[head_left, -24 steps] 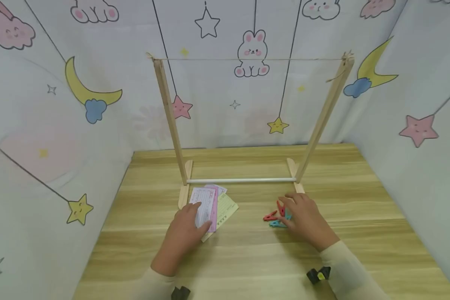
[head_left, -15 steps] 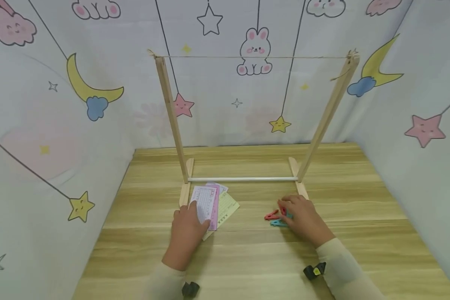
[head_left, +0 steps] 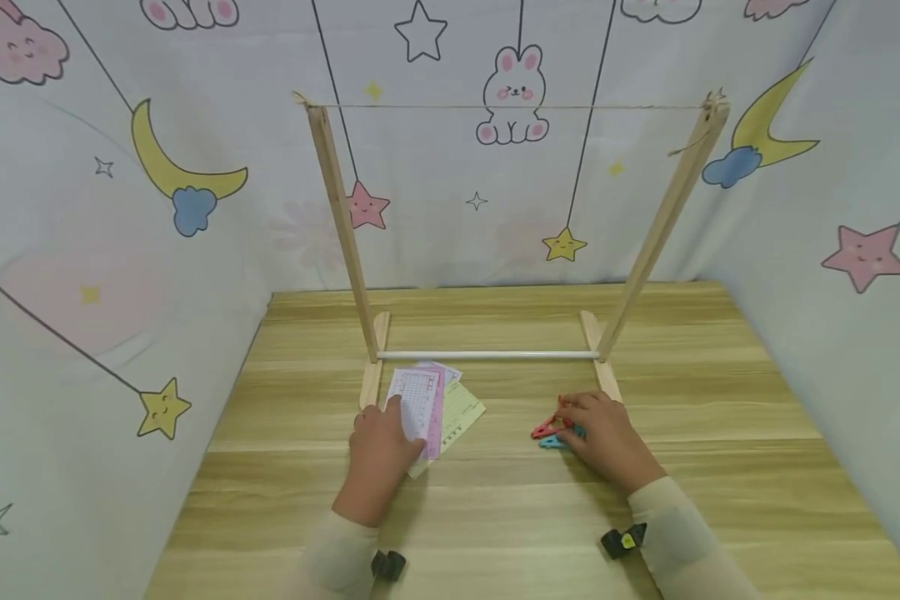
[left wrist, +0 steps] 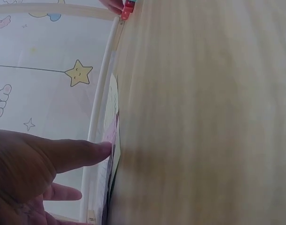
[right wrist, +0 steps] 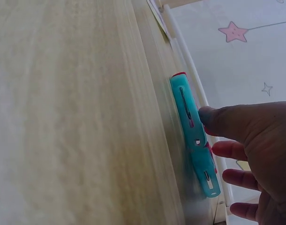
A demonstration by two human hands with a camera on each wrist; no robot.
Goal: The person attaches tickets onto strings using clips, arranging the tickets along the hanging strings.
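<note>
Red clothespins crowd a teal clothespin; right hand, pinch unclear, could drag several along. Left hand, spread wide, might skew loose printed slips.

Surface: beneath everything below; its far edge is 12 o'clock.
Curtain: behind the surface at 12, also along 9 and 3.
Clothesline stand: on the surface, before the 12 o'clock curtain; cord across its top, crossbar across its base.
Printed forms: overlapping on the surface, at 7 o'clock from the crossbar's middle.
Clothespins: clustered on the surface, at 5 o'clock from that middle, 3 from the forms.
Left hand: at the forms' 8 o'clock side, partly over them.
Right hand: at the clothespins' 3 o'clock side, thumb touching them.
</note>
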